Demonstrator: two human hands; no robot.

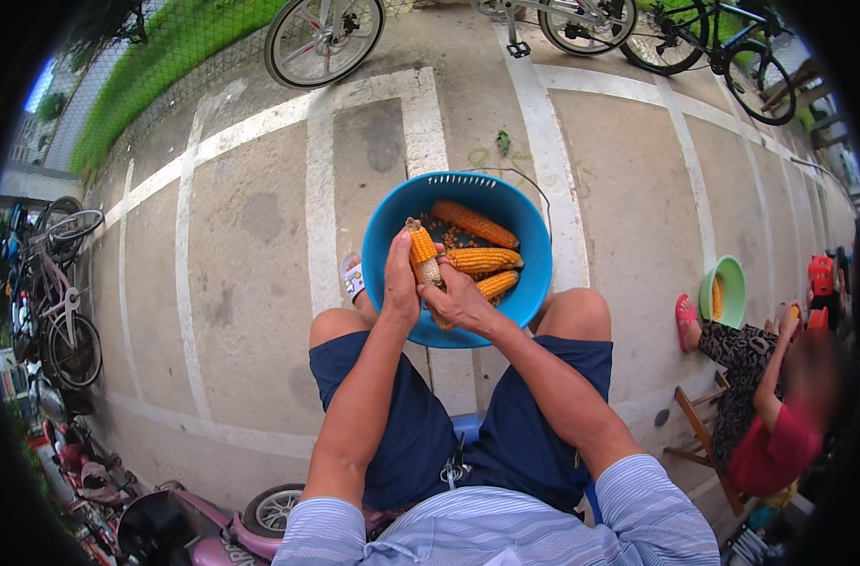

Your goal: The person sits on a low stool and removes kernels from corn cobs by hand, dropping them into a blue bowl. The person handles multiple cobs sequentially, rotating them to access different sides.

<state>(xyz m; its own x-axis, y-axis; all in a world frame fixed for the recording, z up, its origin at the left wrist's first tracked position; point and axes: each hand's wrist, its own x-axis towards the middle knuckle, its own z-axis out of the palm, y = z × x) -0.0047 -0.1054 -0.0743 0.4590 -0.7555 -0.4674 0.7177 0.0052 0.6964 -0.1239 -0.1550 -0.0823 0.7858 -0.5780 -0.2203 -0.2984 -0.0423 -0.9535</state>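
My left hand (401,283) is closed around an ear of corn (423,247) over a blue plastic basin (459,339). Yellow kernels cover the ear's upper part; its lower part is bare, pale cob. My right hand (461,296) is at the ear's lower end, its thumb near the bare cob; whether it grips the ear is hard to tell. Inside the basin lie an orange ear of corn (476,222), a yellow ear (485,260), another yellow ear (498,284) partly behind my right hand, and loose kernels (452,236). The basin sits between my knees.
At the right, a seated person in a red top (776,453) holds something yellow beside a green basin (741,283) with corn. Bicycles (325,42) stand along the far fence, others (69,304) at the left. A pink scooter (210,530) is at the lower left.
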